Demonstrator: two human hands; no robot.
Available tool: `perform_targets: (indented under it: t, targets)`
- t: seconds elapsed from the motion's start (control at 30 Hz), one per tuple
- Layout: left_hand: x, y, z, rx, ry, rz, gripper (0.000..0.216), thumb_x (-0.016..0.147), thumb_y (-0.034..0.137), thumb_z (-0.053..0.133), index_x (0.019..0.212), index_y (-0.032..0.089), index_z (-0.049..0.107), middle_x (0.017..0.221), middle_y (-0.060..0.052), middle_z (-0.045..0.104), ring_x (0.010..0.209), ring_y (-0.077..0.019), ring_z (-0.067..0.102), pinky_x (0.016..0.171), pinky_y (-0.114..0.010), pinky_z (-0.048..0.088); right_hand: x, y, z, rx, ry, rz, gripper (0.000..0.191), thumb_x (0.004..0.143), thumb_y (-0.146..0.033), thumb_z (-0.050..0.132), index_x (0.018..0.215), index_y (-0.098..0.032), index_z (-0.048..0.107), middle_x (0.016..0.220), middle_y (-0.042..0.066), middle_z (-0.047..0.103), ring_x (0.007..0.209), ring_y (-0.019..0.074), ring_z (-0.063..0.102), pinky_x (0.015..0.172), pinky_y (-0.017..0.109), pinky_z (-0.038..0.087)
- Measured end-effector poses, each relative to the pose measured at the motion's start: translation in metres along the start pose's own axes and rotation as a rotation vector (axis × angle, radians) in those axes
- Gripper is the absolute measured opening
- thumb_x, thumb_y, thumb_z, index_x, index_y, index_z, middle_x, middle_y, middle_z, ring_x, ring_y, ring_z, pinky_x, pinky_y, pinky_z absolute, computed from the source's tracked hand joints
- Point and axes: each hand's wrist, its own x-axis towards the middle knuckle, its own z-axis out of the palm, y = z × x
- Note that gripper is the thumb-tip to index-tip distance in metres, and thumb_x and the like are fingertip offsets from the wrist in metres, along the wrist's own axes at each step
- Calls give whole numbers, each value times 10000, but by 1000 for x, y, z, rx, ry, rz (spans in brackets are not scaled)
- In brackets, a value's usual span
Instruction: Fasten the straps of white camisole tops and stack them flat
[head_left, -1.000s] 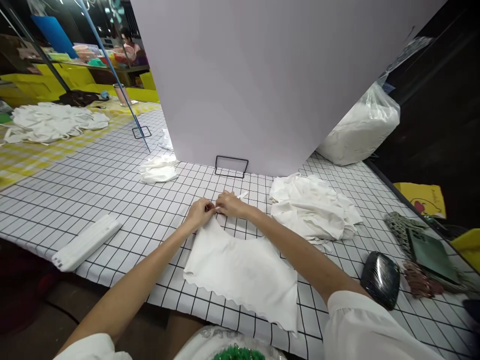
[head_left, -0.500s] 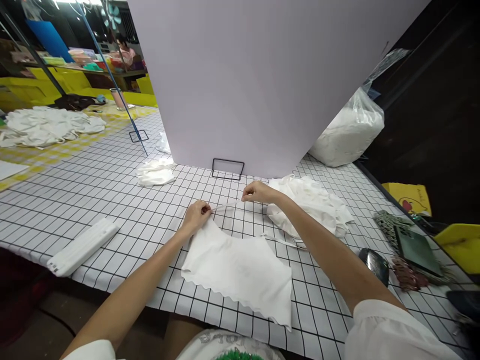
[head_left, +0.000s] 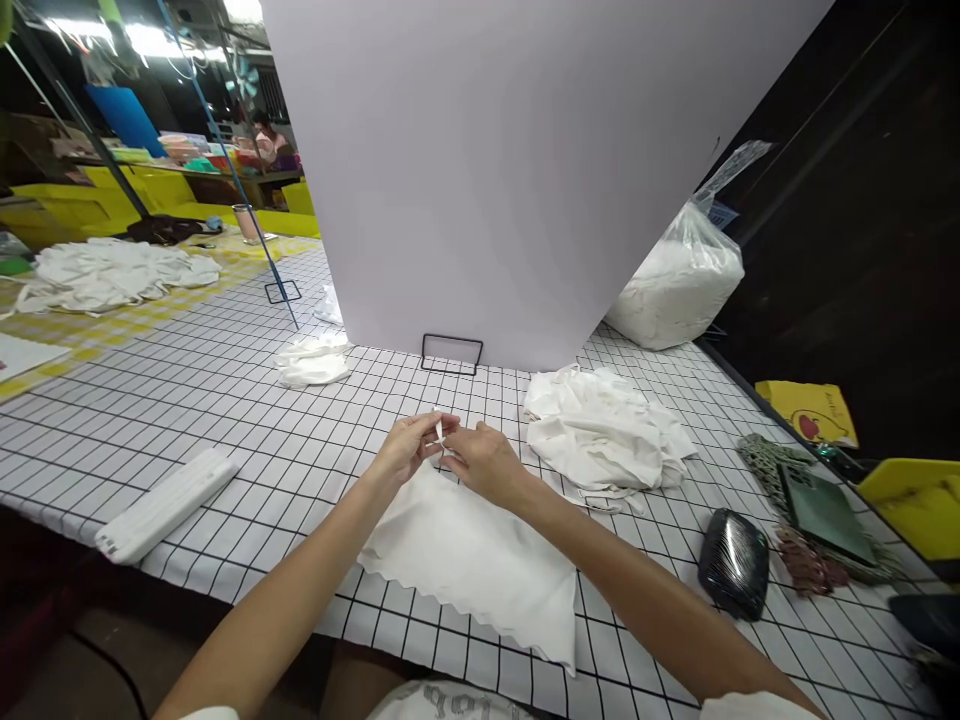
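A white fabric garment [head_left: 465,555] with a scalloped lower edge lies flat on the grid-patterned table [head_left: 225,400] in front of me. My left hand [head_left: 409,450] and my right hand [head_left: 484,462] meet at its top edge. Both pinch a thin white strap [head_left: 439,431] between their fingertips, just above the cloth. Right of my hands sits a heap of similar white garments [head_left: 600,430].
A large white board [head_left: 517,170] stands upright on wire stands behind the work area. A small white pile [head_left: 313,360], a white ridged bar [head_left: 165,505], a plastic bag of white goods [head_left: 675,285], a black oval case [head_left: 735,562] and a green notebook [head_left: 821,510] lie around. Another person sits far back.
My right hand, stretched out to the right along the strap half a second ago, has come back to the left hand. The strap is now folded short between both hands.
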Motion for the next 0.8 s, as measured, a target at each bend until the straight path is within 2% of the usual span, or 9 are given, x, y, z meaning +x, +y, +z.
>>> perform_targets:
  t: [0.07,0.13,0.23,0.3,0.37,0.43,0.5,0.67,0.8]
  targets:
    - [0,4,-2,-40,31,10,244,760,357,786,838,126,782,1050,-146,742,1075,-262,655,869,-353,574,-5,2,2,278,5,181,185,868,-382,672,872,-204,723,607,-3,574,564,140,499,638,308,414]
    - [-2,5,-3,-64,25,11,237,755,349,781,844,130,787,1056,-141,735,1065,-259,646,874,-370,575,-4,7,2,574,-9,358,308,880,-490,627,868,-197,719,593,-13,554,528,123,481,560,278,413]
    - [-4,5,-2,-42,-17,-4,262,738,381,797,826,136,777,977,-129,731,940,-240,654,821,-395,583,7,15,3,865,-62,443,364,820,-533,675,900,-180,717,738,16,629,595,116,528,561,266,466]
    - [-3,4,0,-11,-33,-27,294,733,404,805,851,135,773,915,-127,723,862,-232,653,751,-388,582,15,18,5,932,-123,426,360,710,-505,786,827,-172,717,749,14,631,641,117,544,575,258,485]
    - [-1,5,0,5,-26,-45,301,744,399,799,880,132,770,938,-140,718,862,-236,654,690,-353,572,18,18,6,921,-210,400,356,633,-468,846,635,-161,665,628,-15,568,613,104,519,558,243,470]
    - [2,7,-1,3,-9,-40,263,771,373,781,880,134,762,1050,-155,712,944,-246,655,684,-319,565,18,17,6,890,-300,380,400,613,-448,863,521,-159,602,533,-43,494,553,84,477,529,235,455]
    - [2,9,-3,-11,-6,-30,229,809,349,754,899,139,752,1133,-154,704,1022,-249,653,743,-315,570,16,15,2,906,-362,384,408,619,-459,864,521,-155,610,513,-45,503,513,78,476,508,240,474]
    - [-13,8,-9,-18,-132,-157,330,894,441,680,873,115,722,910,-149,742,909,-260,706,870,-414,569,17,14,-11,1047,-234,481,465,566,-519,895,572,-128,643,564,-4,614,449,97,556,469,269,537]
    - [-29,1,-15,16,-173,-161,327,847,422,745,950,112,757,988,-141,750,926,-243,701,947,-418,543,21,20,-13,1098,-149,473,457,579,-516,895,645,-112,690,613,30,659,474,116,594,465,272,544]
